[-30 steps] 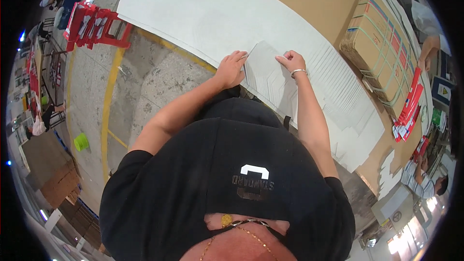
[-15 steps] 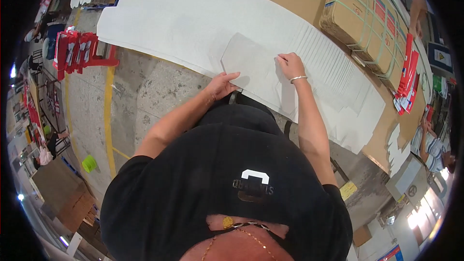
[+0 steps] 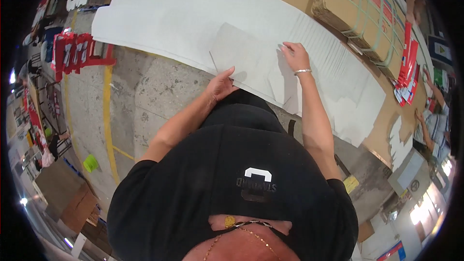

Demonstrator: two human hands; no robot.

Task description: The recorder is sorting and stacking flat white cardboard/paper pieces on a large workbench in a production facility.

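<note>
- On my feed the left hand (image 3: 222, 85) is at the near edge of the worktop (image 3: 374, 140), thumb raised apart from the fingers. The fingertips are hidden at the edge, so I can't tell whether they grip anything; I read the thumb as leaving room for a sheet edge.
- The right hand (image 3: 297, 58), farther in and to the right, is over the white layers, fingers loosely bent and pointing left. I can't tell from here whether anything is pinched; the bent fingers look poised for light contact rather than weight.
- Between the hands, the pale cut sheet (image 3: 244, 43) lies flat on the larger white sheets (image 3: 169, 7). The worktop bears it, so I judge neither hand needs to lift.
- To the right, the fanned sheets (image 3: 331, 60) show stepped edges, which probably makes them easier to part.
- Off to the left, red-and-white pieces (image 3: 72, 53) are heaped above the floor, probably to keep them clean.
- At the far right, the strapped carton (image 3: 360, 17) sits back from the hands, its bands presumably keeping it shut; red strips (image 3: 409, 75) lie just beside it.
</note>
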